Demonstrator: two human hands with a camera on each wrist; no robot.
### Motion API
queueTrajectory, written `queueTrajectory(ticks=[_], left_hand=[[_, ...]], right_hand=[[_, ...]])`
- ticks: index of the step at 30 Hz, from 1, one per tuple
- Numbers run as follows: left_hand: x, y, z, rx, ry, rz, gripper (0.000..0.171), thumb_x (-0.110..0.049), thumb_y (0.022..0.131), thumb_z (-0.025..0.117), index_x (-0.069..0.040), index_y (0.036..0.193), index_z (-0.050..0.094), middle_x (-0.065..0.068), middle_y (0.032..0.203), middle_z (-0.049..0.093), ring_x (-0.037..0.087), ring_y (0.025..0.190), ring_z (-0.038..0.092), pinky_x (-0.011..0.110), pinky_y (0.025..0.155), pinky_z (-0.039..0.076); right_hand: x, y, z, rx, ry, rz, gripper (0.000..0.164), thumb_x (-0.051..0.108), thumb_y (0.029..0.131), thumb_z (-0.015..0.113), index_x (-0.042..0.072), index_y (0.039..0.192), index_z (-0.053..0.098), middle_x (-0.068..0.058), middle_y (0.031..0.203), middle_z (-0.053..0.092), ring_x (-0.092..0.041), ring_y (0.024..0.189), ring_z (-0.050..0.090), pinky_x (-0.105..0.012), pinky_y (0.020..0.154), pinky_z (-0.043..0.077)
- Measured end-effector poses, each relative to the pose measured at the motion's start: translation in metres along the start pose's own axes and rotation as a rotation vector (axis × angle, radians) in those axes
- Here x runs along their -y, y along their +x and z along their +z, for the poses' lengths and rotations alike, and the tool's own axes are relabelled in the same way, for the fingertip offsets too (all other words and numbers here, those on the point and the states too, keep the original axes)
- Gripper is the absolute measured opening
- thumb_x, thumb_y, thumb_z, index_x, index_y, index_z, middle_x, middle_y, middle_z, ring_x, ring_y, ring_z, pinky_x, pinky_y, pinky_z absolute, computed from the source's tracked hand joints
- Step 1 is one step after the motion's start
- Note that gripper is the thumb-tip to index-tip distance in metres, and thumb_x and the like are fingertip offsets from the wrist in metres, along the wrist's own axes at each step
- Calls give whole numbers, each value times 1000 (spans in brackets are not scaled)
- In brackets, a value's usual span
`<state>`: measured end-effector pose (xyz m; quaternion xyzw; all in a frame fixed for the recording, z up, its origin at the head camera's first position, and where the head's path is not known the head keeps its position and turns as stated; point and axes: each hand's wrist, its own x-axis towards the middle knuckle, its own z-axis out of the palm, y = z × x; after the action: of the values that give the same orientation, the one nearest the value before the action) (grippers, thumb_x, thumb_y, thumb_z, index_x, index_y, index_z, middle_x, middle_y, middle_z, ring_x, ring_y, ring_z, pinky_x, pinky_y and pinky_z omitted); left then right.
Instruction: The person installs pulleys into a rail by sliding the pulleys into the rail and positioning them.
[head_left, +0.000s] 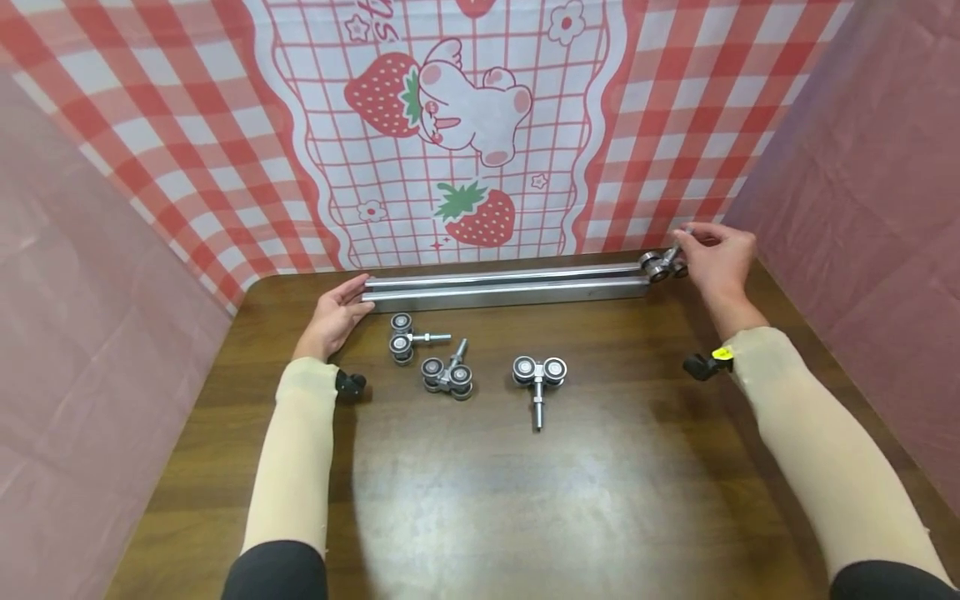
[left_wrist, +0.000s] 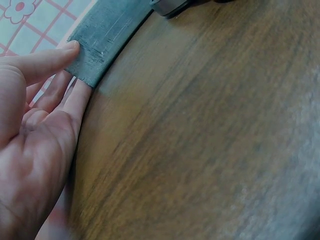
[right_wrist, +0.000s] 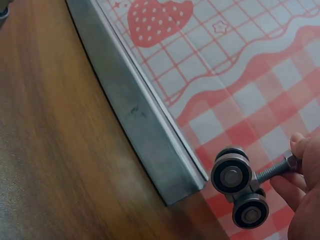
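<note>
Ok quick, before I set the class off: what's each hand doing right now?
Left hand: closed, gripping the end of the metal rail.
Right hand: closed, pinching a wheeled roller by its bolt.

Bright in the head view, with pale glare pooled on the tabletop (strongest around lower middle) and soft shadows beside left sleeve and right sleeve. Dimmer in both wrist views, softly blurred in the left.
</note>
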<state>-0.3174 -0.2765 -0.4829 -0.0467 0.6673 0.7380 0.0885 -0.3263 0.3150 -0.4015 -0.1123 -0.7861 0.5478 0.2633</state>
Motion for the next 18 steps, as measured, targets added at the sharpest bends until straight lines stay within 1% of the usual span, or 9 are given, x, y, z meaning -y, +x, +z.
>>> queueTrajectory(ticks=[3,5,7,9,13,15,18], left_hand=[[1,0,0,-7,1,5,74,16,110,51,-5,177,29,18,189,23,28,177,24,11,119,55],[1,1,0,-8,-5,2,75,16,110,51,-5,177,28,18,190,22,27,177,23,12,122,53],[1,1,0,-10,-2,1,75,16,110,52,-6,177,29,17,190,22,27,177,23,14,124,52],[1,1,0,-9,-2,-2,75,15,110,52,-6,178,29,16,190,22,26,177,22,16,127,51],[1,2,-1,-7,0,-1,75,15,110,52,-6,178,29,16,190,23,26,177,22,15,126,51],[1,2,-1,-5,-10,-3,75,16,110,52,-6,178,28,16,190,22,26,177,22,14,124,52],[2,3,-1,-6,-11,1,75,16,110,52,-5,177,29,17,189,23,26,177,23,12,121,54]], right_hand=[[-2,2,0,-11,11,24,27,12,99,86,-6,119,85,36,62,63,12,54,65,-5,54,58],[-4,4,-1,-18,20,41,20,12,98,86,-2,114,86,35,61,63,12,54,65,-6,54,59],[-6,5,-1,-23,30,58,18,11,99,86,0,112,86,34,61,63,11,54,66,-7,55,61],[-8,6,-1,-26,35,74,20,11,99,86,-2,115,85,34,61,63,11,54,66,-9,56,62],[-13,9,0,-27,13,102,31,13,100,85,-6,124,82,37,62,62,10,55,67,-9,57,62],[-17,10,0,-28,-18,110,33,15,100,85,-5,126,82,38,61,61,11,55,66,-7,56,60],[-22,9,0,-41,-89,108,35,21,100,87,-3,126,84,42,58,56,17,55,60,-3,58,55]])
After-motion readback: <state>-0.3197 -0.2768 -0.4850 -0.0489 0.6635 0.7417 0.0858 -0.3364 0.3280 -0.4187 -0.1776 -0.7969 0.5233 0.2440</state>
